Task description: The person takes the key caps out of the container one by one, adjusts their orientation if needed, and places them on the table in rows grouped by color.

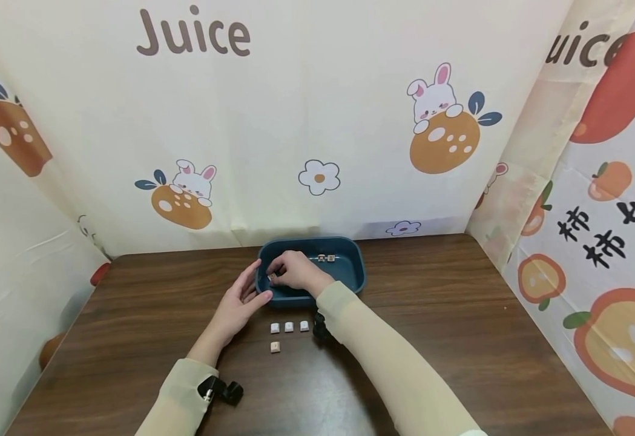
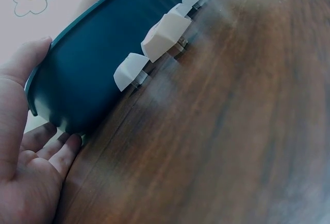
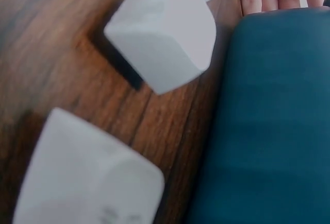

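Right grip [image 1: 297, 270] pinching keycap [image 1: 272, 277] inside tray [image 1: 362, 275], 9 o'clock | left grip [image 1: 240, 300] relaxed against tray | risk: slack bracing could let tray slide into keycap row [image 1: 289, 327], 6 o'clock

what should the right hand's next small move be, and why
Probably have the right hand lift the keycap at its fingertips out of the teal tray and set it just right of the lone keycap: it seems pinched already, the left hand holds the tray, and a row of three keycaps nearer the tray suggests a second row begun.
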A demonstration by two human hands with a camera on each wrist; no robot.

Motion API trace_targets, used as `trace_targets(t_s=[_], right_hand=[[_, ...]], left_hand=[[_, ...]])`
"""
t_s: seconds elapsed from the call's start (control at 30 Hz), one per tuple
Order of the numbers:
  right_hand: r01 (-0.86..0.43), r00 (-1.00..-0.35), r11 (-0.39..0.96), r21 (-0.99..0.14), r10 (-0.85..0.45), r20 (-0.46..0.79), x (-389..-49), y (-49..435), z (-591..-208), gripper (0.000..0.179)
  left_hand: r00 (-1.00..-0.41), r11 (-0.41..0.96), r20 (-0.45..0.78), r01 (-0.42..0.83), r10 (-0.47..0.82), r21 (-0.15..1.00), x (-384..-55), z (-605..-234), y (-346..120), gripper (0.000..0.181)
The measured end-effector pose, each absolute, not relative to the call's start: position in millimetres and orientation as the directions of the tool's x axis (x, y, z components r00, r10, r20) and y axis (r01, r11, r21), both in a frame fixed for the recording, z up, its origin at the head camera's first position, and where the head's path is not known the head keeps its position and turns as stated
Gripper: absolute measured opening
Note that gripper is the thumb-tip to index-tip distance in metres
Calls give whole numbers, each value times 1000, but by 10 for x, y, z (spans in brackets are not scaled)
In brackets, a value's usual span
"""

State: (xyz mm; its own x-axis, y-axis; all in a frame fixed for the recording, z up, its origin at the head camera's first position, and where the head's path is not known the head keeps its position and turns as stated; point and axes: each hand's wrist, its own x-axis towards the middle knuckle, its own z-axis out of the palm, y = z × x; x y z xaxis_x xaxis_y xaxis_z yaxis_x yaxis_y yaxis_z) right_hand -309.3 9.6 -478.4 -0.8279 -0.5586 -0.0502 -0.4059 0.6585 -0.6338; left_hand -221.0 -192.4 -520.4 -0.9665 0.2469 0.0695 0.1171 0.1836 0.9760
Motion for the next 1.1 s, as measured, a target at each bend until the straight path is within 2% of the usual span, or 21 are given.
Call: trace_targets(t_s=[0.37, 0.7, 1.1], right_hand=[[-390, -828, 630, -672, -559, -43, -3094, 127, -4764, 12], [-477, -806, 567, -672, -587, 76, -3093, 285, -4677, 18], [-516, -822, 489, -703, -515, 245, -2880, 559, -4469, 29]], left_hand=[[-968, 193, 81, 129, 239, 973, -2216, -5209, -1957, 76], [-969, 216, 59, 112, 239, 970, -2188, -5187, -1931, 76], [-972, 240, 60, 115, 228, 964, -2192, -5192, -1924, 78]])
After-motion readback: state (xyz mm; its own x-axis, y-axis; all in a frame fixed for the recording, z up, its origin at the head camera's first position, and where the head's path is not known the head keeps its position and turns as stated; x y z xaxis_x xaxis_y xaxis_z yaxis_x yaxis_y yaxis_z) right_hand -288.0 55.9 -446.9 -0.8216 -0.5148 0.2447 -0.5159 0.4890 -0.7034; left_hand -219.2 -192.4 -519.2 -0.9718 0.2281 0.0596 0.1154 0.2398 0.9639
